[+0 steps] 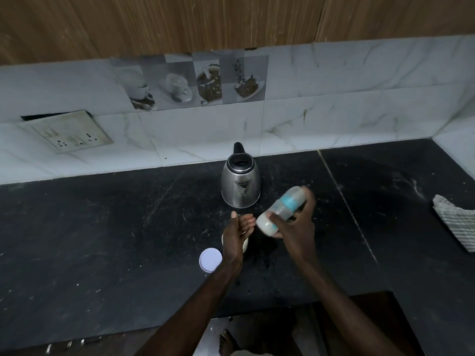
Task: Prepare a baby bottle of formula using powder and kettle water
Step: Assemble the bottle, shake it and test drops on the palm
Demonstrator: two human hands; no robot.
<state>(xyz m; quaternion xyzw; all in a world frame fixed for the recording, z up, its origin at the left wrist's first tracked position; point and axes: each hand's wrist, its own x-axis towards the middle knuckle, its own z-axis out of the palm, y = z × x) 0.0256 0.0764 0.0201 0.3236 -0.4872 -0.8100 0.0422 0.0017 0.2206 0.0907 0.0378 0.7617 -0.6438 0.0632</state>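
Observation:
My right hand (298, 227) grips a baby bottle (281, 209) with a teal collar and clear cap. The bottle is tilted, its base low to the left, and white liquid fills that lower end. It looks blurred. My left hand (235, 232) hovers beside the bottle's base, fingers apart and holding nothing. Under the left hand sits a pale powder container (245, 244), mostly hidden. Its round white lid (210, 260) lies flat on the counter to the left. A steel kettle (240, 185) with a black rim and handle stands behind the hands, lid open.
The black stone counter (102, 240) runs left and right, with a cut-out front edge at the lower right. A striped grey cloth (456, 219) lies at the far right. A wall socket plate (69, 132) sits on the tiled backsplash at the left.

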